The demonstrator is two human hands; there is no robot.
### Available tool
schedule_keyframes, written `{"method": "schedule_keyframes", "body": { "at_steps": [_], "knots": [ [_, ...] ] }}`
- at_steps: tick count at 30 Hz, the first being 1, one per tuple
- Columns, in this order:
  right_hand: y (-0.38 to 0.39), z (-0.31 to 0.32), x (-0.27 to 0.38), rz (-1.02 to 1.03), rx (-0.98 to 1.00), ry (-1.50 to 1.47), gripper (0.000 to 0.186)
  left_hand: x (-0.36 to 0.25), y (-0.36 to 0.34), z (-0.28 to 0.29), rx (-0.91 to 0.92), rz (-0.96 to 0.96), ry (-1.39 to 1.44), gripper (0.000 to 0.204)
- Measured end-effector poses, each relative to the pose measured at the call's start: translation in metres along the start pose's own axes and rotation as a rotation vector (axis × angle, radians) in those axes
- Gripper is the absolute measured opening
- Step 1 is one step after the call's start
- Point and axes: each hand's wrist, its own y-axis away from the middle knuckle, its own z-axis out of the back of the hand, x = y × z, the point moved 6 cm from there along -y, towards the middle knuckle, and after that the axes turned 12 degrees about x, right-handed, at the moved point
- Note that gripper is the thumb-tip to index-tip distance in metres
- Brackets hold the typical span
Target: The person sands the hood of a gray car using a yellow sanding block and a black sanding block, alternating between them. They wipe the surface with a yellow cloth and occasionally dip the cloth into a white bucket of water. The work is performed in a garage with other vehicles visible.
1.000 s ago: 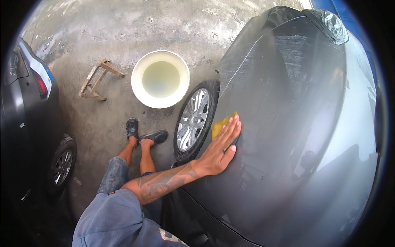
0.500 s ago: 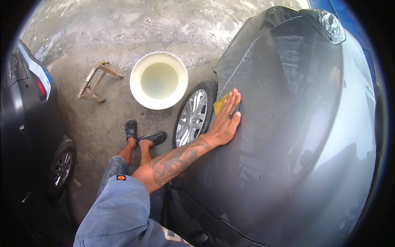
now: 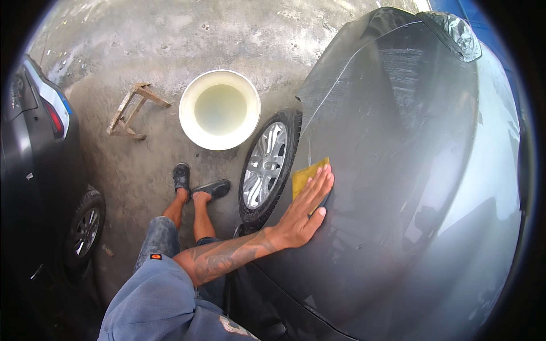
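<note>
My left hand [image 3: 304, 207] lies palm down on the grey hood of a car [image 3: 387, 187], above the front wheel. Its fingers stretch over a yellow sheet of sandpaper [image 3: 304, 179], pressing it to the panel. A dark bluish edge shows beneath the fingers by the thumb; I cannot make out whether it is a sanding block. Dull, matte grey covers the panel, with pale streaks farther up. My right hand is out of view.
Beyond the wheel [image 3: 266, 165] stands a white bucket [image 3: 187, 122] of cloudy water. A small wooden stool [image 3: 128, 111] is left of it. Another dark car [image 3: 40, 165] borders the left side. Crumpled plastic [image 3: 463, 42] covers the far headlight area.
My left hand has slid the sandpaper nearer to me along the panel, down in the picture. The forearm has drawn back with it.
</note>
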Motion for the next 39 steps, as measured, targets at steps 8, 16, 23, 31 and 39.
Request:
{"method": "schedule_keyframes", "body": {
  "at_steps": [8,16,23,31,39],
  "knots": [
    [-0.001,0.001,-0.001,0.042,-0.014,0.027,0.044,0.045,-0.073,0.057,-0.090,0.019,-0.100,0.069],
    [0.010,0.004,0.005,0.049,0.037,0.027,0.045,-0.008,0.033,-0.015,0.072,-0.019,0.033,0.070],
    [0.007,0.003,0.001,0.074,0.034,0.033,0.047,0.019,-0.041,0.024,0.008,-0.037,-0.047,0.070],
    [0.005,0.005,-0.003,0.112,0.042,0.044,0.048,0.033,-0.063,0.050,-0.027,-0.057,-0.094,0.068],
    [0.020,0.010,0.003,0.143,0.082,0.030,0.050,-0.015,0.043,-0.016,0.099,-0.034,0.037,0.070]
  ]
}}
